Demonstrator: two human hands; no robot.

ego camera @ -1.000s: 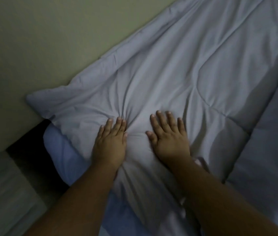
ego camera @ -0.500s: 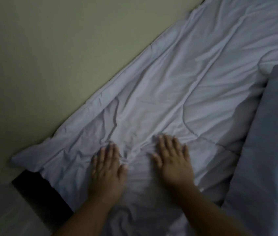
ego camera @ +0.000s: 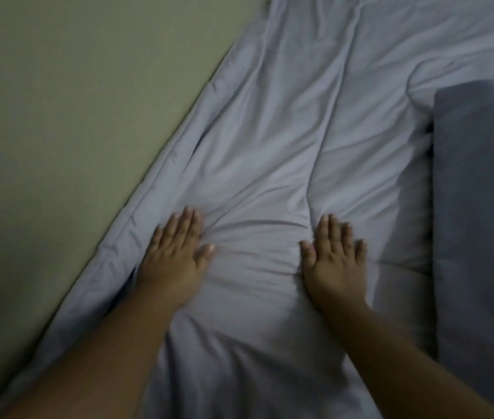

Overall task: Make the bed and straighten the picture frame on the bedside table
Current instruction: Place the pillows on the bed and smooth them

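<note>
Head view: left hand point(ego camera: 176, 258) and right hand point(ego camera: 335, 261) flat, fingers extended, on comforter point(ego camera: 270, 146).

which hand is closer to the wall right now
Left. The left hand lies flat on the comforter near its edge along the wall. The right hand lies flat farther from the wall, toward the grey pillow.
</note>
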